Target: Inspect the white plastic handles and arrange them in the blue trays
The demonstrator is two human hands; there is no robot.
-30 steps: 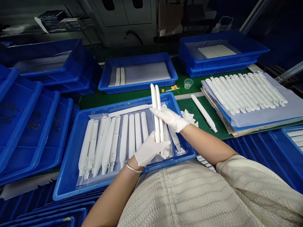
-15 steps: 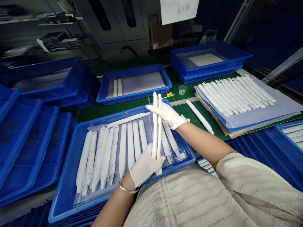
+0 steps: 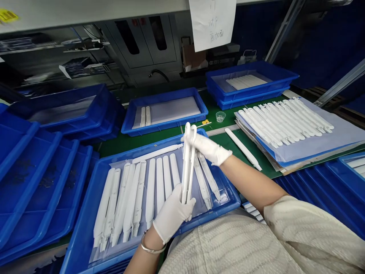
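Two long white plastic shells [image 3: 188,167] stand nearly upright side by side, with a thin gap between them. Their lower ends are gripped by my white-gloved left hand [image 3: 173,211], its fingers closed. Near the upper ends, my gloved right hand [image 3: 203,146] closes on the shells, some of its fingertips hidden behind them. Below both hands is a blue tray [image 3: 81,236] lined with a pale sheet. In it lie several similar white shells [image 3: 116,205], some showing their smooth backs and others their ribbed inner sides.
Farther back stands another blue tray [image 3: 165,127] holding two short white pieces [image 3: 145,116]. A small clear cup [image 3: 220,116] and yellow bits [image 3: 205,121] sit on the green table. One shell [image 3: 243,149] lies right, beside a row of shells [image 3: 285,121]. Stacked trays [image 3: 37,186] rise at left.
My right hand's fingers have drawn in around the shells' upper ends, where they stretched out past them before. The upper ends now look slightly farther apart. The camera view has tilted upward.
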